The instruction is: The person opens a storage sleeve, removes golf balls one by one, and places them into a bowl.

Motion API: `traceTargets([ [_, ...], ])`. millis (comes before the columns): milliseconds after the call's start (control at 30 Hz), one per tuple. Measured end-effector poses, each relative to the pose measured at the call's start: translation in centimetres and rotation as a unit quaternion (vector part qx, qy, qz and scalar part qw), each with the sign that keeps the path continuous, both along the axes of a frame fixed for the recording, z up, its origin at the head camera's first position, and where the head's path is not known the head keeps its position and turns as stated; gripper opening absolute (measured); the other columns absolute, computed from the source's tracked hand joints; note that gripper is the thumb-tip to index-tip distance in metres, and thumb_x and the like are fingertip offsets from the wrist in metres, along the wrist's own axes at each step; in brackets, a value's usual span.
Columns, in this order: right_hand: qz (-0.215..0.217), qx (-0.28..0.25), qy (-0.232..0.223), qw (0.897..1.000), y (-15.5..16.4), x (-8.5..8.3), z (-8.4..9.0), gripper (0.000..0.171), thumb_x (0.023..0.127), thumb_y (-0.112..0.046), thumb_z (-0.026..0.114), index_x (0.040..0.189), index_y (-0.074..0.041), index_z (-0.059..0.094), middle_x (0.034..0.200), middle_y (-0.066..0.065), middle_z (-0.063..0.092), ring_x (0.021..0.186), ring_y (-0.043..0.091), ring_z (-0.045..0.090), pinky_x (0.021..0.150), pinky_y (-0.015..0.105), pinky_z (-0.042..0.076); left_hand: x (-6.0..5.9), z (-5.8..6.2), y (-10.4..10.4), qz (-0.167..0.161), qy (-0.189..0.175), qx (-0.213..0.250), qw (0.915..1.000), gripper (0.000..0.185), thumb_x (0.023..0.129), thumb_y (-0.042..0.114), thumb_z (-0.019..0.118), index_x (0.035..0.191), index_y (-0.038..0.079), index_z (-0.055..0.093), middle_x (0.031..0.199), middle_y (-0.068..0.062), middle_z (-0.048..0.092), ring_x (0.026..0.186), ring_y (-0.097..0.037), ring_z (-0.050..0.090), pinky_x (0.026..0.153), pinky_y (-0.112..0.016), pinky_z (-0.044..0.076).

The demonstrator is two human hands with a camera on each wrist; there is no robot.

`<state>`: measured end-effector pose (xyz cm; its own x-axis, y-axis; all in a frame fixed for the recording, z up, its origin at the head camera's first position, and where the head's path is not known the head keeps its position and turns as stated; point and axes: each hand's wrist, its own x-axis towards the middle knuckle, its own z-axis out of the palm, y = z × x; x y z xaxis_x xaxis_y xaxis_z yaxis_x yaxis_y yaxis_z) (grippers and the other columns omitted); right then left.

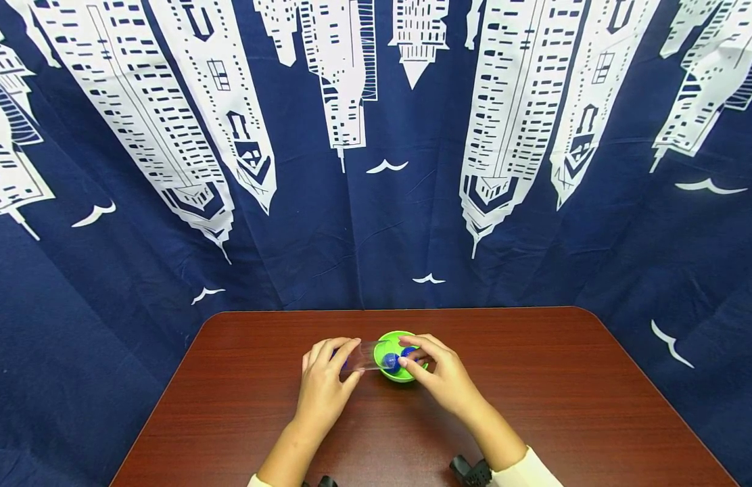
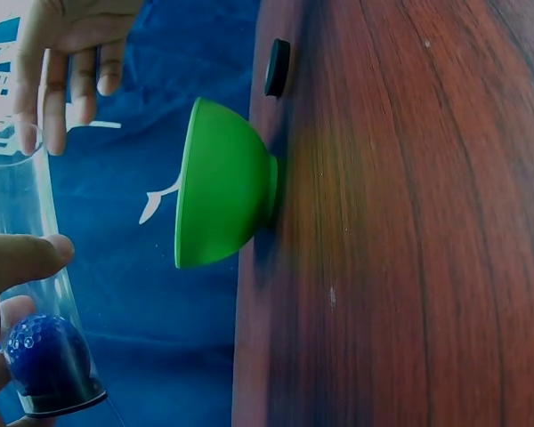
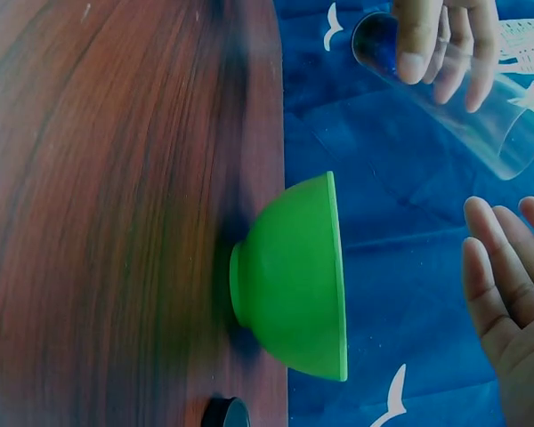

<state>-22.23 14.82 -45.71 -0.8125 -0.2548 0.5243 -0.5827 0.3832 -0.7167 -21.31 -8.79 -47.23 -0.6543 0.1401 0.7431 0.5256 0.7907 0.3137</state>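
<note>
My left hand (image 1: 324, 379) grips a clear plastic cylinder (image 1: 368, 354), which lies tilted almost level above the green bowl (image 1: 399, 378). Inside the cylinder, by its dark closed end, is a dimpled blue ball (image 2: 49, 353). The cylinder's open mouth faces my right hand (image 1: 445, 379). That hand hovers over the bowl's right side with loosely bent fingers and nothing visible held; its fingertips are close to the mouth, and whether they touch it I cannot tell. Two blue balls (image 1: 391, 362) show in the bowl in the head view, one partly behind the right fingers.
A small black disc (image 2: 278, 68) lies on the brown wooden table (image 1: 230, 406) near the bowl, seen in both wrist views. Behind the table hangs a dark blue cloth (image 1: 406, 230) printed with white buildings and birds.
</note>
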Motion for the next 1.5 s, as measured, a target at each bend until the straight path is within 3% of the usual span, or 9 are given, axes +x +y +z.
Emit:
traceTargets([
  [267,0.022,-0.012,0.000,1.000,-0.6,0.5,-0.1,0.041,0.090,-0.012,0.076,0.130,-0.012,0.066,0.119,0.004,0.069,0.092,0.014,0.071,0.075,0.028,0.059,0.0,0.1,-0.3,0.008,0.014,-0.048,0.9987,0.059,0.071,0.017,0.093,0.125,0.023,0.070,0.118,0.000,0.065,0.115,-0.025,0.057,0.100,-0.051,0.040],
  [467,0.027,-0.011,-0.008,1.000,-0.8,0.6,-0.4,0.041,0.089,-0.013,0.077,0.129,-0.012,0.066,0.119,0.007,0.068,0.092,0.008,0.070,0.075,0.028,0.060,-0.1,0.3,-0.3,0.010,0.019,-0.074,0.9971,0.058,0.071,0.015,0.092,0.125,0.024,0.071,0.120,0.000,0.064,0.116,-0.026,0.056,0.101,-0.050,0.038],
  [733,0.027,-0.009,-0.019,0.999,-0.8,0.5,-1.2,0.037,0.090,-0.019,0.077,0.126,-0.016,0.068,0.111,0.001,0.069,0.091,0.011,0.071,0.074,0.028,0.059,-0.2,0.3,-0.3,0.009,0.047,-0.083,0.9954,0.057,0.067,0.013,0.093,0.119,0.024,0.073,0.117,-0.001,0.065,0.114,-0.026,0.056,0.099,-0.051,0.038],
  [967,0.044,-0.025,-0.040,0.998,-1.0,0.7,-1.7,0.040,0.091,-0.019,0.076,0.129,-0.013,0.065,0.114,0.015,0.070,0.098,0.025,0.073,0.081,0.027,0.060,0.0,0.3,-0.3,0.013,0.055,-0.099,0.9934,0.058,0.066,0.009,0.092,0.120,0.023,0.073,0.117,-0.002,0.065,0.115,-0.026,0.056,0.099,-0.051,0.037],
  [1233,0.055,-0.048,-0.047,0.996,-1.1,0.7,-2.2,0.042,0.091,-0.012,0.075,0.130,-0.002,0.063,0.115,0.022,0.069,0.100,0.030,0.074,0.084,0.031,0.060,0.3,0.5,-0.2,0.014,0.049,-0.099,0.9938,0.058,0.067,0.008,0.091,0.120,0.022,0.073,0.118,-0.002,0.065,0.116,-0.027,0.056,0.102,-0.053,0.036],
  [1500,0.053,-0.049,-0.050,0.996,-1.1,0.9,-2.2,0.040,0.092,-0.015,0.075,0.130,-0.010,0.063,0.119,0.014,0.069,0.102,0.027,0.074,0.084,0.030,0.060,0.4,0.5,0.0,0.012,0.052,-0.094,0.9941,0.057,0.067,0.006,0.090,0.119,0.022,0.074,0.118,-0.002,0.065,0.115,-0.027,0.056,0.102,-0.053,0.036],
])
